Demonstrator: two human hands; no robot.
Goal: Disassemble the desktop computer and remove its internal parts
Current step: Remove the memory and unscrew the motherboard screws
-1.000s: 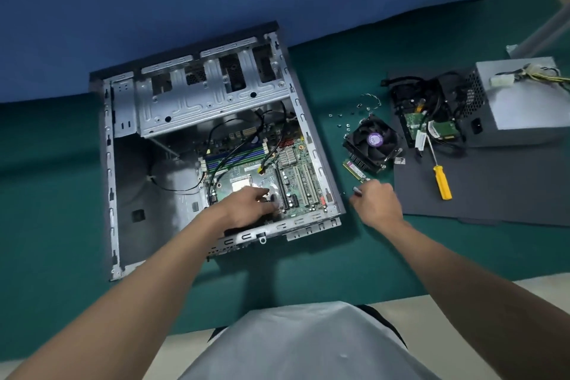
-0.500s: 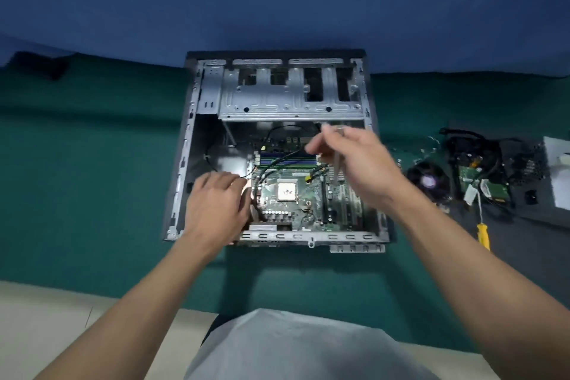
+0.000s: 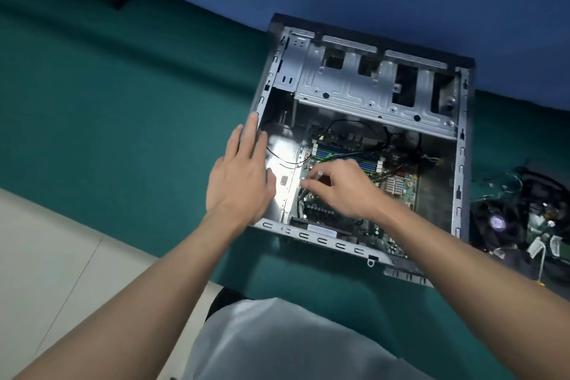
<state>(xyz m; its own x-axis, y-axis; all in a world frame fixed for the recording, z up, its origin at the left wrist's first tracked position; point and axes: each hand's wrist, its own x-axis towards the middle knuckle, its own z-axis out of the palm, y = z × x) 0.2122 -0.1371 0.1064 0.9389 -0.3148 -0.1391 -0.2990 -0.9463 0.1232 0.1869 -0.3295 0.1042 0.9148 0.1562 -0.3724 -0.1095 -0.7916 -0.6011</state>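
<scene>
So, the PC case (image 3: 320,240) lies on its side on the green cloth (image 3: 123,108), open side up, w/ the mobo (image 3: 411,194) flat on its floor toward the case's right wall. The left hand (image 3: 239,177) is over the case's left wall: palm down, fingers straight & close together, tips reaching the wall's rim, thumb out toward the bare metal floor inside. Can't tell if the palm actually presses on anything. The right hand (image 3: 345,191) is inside the case, low over the mobo's left edge, fingers curled, thumb & forefinger pinching a small silvery thing (image 3: 318,174); it's too blurred to say what it is. Blue RAM slots (image 3: 345,153) sit just beyond that hand, w/ black cables (image 3: 348,123) looping above them. A drive cage (image 3: 364,86) spans the case's far end. Outside the case's right wall sits a black cooler fan (image 3: 496,222), w/ a heap of wires & boards just beside it.
</scene>
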